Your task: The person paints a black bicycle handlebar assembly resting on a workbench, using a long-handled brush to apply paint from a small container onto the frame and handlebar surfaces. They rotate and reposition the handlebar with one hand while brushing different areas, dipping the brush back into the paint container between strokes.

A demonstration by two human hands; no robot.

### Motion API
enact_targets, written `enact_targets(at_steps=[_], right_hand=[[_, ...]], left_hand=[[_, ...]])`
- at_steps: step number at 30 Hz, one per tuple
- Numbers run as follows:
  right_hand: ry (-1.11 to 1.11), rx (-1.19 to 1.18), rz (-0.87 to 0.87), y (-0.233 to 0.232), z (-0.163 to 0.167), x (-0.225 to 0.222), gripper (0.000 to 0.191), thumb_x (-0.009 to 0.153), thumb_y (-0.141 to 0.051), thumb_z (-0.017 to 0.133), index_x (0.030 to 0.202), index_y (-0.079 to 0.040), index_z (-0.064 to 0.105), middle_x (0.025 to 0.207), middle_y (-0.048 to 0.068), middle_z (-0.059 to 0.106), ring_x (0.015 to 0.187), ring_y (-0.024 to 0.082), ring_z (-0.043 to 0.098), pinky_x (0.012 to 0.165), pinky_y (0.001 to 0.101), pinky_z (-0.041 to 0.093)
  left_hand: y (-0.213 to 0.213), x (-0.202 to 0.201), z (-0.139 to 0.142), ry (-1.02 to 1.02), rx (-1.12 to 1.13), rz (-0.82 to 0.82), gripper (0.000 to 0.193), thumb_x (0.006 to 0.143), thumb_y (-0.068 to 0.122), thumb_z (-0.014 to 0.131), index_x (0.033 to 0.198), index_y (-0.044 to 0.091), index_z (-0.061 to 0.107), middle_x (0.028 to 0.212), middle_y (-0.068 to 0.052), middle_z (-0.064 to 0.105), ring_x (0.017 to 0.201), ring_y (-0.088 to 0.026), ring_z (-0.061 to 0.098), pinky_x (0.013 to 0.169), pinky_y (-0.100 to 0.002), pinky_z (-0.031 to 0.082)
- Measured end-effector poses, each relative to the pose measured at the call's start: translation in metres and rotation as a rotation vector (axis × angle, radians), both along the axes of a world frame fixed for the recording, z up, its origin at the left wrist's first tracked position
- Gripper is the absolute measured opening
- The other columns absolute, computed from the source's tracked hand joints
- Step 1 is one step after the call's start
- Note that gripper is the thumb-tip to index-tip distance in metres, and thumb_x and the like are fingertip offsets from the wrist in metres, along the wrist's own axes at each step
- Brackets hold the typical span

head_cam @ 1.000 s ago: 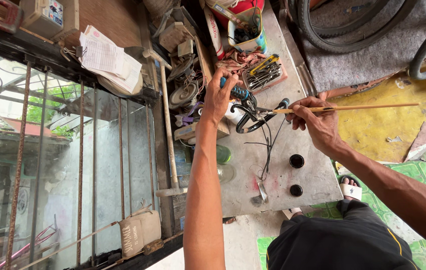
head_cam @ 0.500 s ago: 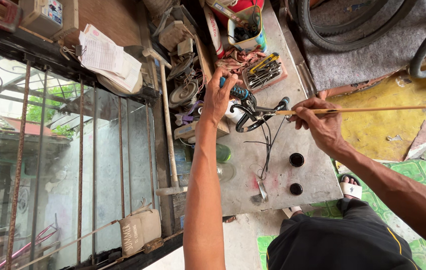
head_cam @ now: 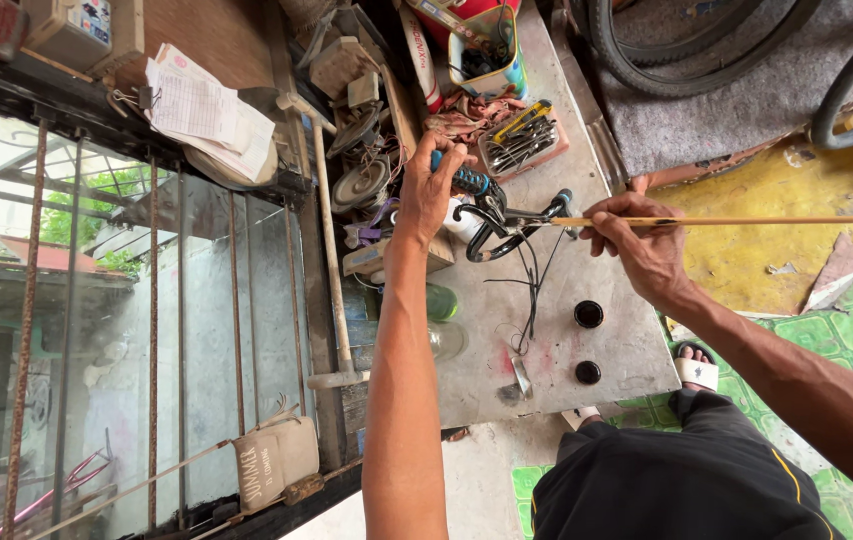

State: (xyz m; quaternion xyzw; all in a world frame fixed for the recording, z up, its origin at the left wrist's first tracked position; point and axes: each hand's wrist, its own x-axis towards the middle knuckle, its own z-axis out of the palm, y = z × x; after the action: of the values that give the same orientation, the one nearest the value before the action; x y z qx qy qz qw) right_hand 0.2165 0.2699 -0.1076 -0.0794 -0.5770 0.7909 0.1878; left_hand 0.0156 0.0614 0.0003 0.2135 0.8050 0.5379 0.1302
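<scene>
Work looks midway: left hand (head_cam: 429, 192) clasps the blue-gripped black bicycle handlebar (head_cam: 492, 215) on the grey worktable (head_cam: 637, 350), right hand (head_cam: 642, 245) pinching a thin wooden stick (head_cam: 717, 221) at its end.

Daylight bright, even; enters through barred window (head_cam: 147, 330), sky there blown out. Soft shadows. Edges bowed by wide lens. Focus sharp.
</scene>
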Motion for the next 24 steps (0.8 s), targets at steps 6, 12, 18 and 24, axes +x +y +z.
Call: enact_targets(at_steps=[6,12,18,24], right_hand=[[-0.042,0.054,-0.008,0.002,0.001,0.003,0.014,0.101,-0.01,0.064,0.102,0.002,0.07,0.084,0.013,0.075,0.064,0.011,0.068,0.052,0.0216,0.051],[0.014,-0.039,-0.009,-0.001,0.001,0.003,0.014,0.101,-0.011,0.064,0.101,0.001,0.07,0.084,0.012,0.075,0.062,0.011,0.067,0.05,0.0221,0.051],[-0.025,-0.095,-0.009,-0.001,-0.001,0.01,0.015,0.102,-0.011,0.064,0.101,0.002,0.071,0.083,0.012,0.074,0.063,0.011,0.066,0.052,0.0219,0.048],[0.019,-0.142,-0.006,0.0,-0.001,0.005,0.015,0.101,-0.012,0.066,0.1,0.002,0.071,0.084,0.011,0.075,0.06,0.012,0.066,0.047,0.0224,0.049]], left_hand=[[0.001,0.001,0.002,0.057,-0.058,0.012,0.03,0.099,0.037,0.061,0.095,0.007,0.06,0.093,-0.008,0.078,0.089,-0.014,0.064,0.092,-0.031,0.05],[0.003,0.001,0.0,0.039,-0.024,0.005,0.031,0.099,0.037,0.061,0.095,0.007,0.058,0.094,-0.009,0.077,0.094,-0.015,0.068,0.09,-0.032,0.051],[0.003,0.004,0.001,-0.047,0.05,0.008,0.03,0.099,0.036,0.062,0.096,0.006,0.057,0.097,-0.012,0.076,0.097,-0.016,0.071,0.092,-0.034,0.054],[0.005,0.006,0.005,-0.049,0.029,0.016,0.029,0.1,0.034,0.06,0.097,0.005,0.057,0.096,-0.01,0.075,0.088,-0.014,0.07,0.076,-0.032,0.06]])
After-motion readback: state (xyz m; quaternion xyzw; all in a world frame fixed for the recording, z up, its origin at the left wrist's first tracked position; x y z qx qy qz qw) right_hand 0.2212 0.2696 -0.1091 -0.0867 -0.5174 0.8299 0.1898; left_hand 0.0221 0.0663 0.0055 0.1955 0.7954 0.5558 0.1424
